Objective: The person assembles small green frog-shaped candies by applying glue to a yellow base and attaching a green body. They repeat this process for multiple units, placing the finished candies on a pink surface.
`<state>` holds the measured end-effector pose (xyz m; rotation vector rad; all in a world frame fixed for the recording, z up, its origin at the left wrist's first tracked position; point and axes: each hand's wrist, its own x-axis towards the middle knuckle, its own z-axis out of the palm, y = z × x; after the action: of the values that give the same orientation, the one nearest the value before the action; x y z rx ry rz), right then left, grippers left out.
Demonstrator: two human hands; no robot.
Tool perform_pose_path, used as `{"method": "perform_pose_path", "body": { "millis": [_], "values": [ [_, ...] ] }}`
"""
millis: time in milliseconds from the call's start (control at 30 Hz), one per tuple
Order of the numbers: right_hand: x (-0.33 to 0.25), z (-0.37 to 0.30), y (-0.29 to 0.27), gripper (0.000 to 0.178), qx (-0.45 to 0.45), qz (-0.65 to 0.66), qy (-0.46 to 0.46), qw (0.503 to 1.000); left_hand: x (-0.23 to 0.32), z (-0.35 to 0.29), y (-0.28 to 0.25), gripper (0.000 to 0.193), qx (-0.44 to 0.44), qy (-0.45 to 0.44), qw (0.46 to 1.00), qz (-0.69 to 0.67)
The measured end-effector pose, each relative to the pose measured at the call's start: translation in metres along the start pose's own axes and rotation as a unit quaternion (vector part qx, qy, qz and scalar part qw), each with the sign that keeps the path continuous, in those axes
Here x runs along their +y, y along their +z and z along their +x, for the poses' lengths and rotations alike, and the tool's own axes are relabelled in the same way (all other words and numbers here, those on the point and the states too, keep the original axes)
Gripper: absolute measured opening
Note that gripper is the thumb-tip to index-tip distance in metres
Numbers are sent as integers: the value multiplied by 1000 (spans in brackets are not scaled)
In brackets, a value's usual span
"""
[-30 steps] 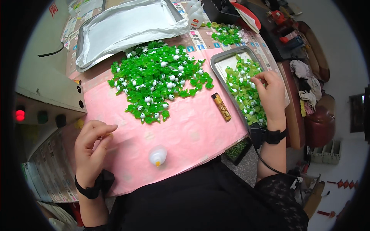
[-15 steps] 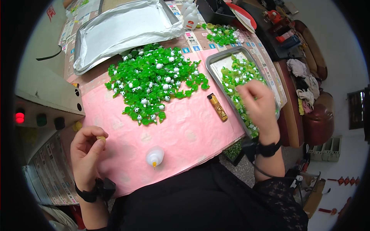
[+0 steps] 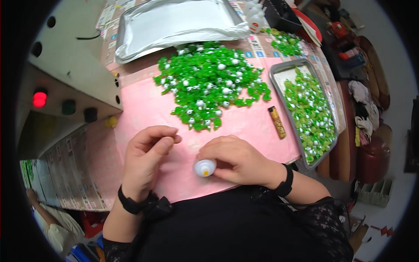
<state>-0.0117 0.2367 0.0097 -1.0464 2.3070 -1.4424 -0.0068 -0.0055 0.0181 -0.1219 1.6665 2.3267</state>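
Note:
My right hand [image 3: 240,159] has its fingers round a small white squeeze bottle [image 3: 203,167] with a yellow tip, over the pink sheet [image 3: 144,105]. To its left, my left hand [image 3: 148,150] is closed in a pinch; whatever sits between thumb and forefinger is hidden. Beyond both hands spreads a heap of small green translucent plastic pieces [image 3: 196,111], many bearing white balls with dark dots. A metal tray [image 3: 286,99] on the right holds more green and yellowish pieces with white balls. Between heap and tray lies a black-and-gold lighter [image 3: 276,122].
A foil-lined metal tray [image 3: 174,22] stands at the back. On the left is a pale machine housing [image 3: 78,56] with a lit red lamp [image 3: 39,98]. More white bottles [image 3: 254,17] and a smaller green pile [image 3: 286,43] are at the back right. Another person's arm [image 3: 41,209] shows lower left.
My right hand has come from above the right tray to the squeeze bottle and closed on it. My left hand has moved right; the yellowish piece in its pinch no longer shows. The view has shifted.

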Motion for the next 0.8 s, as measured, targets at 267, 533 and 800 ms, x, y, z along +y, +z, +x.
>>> {"method": "perform_pose_path", "body": {
  "millis": [267,533,800],
  "values": [
    [3,-9,-9,39,161,277,80,944,-8,-2,3,19,-34,-75,990,-113],
    [-18,-1,-26,43,225,372,202,878,-8,1,8,31,-41,-129,971,-199],
    [-19,1,-20,38,298,243,49,922,-29,-5,3,40,-108,-145,928,-326]
  ]
}}
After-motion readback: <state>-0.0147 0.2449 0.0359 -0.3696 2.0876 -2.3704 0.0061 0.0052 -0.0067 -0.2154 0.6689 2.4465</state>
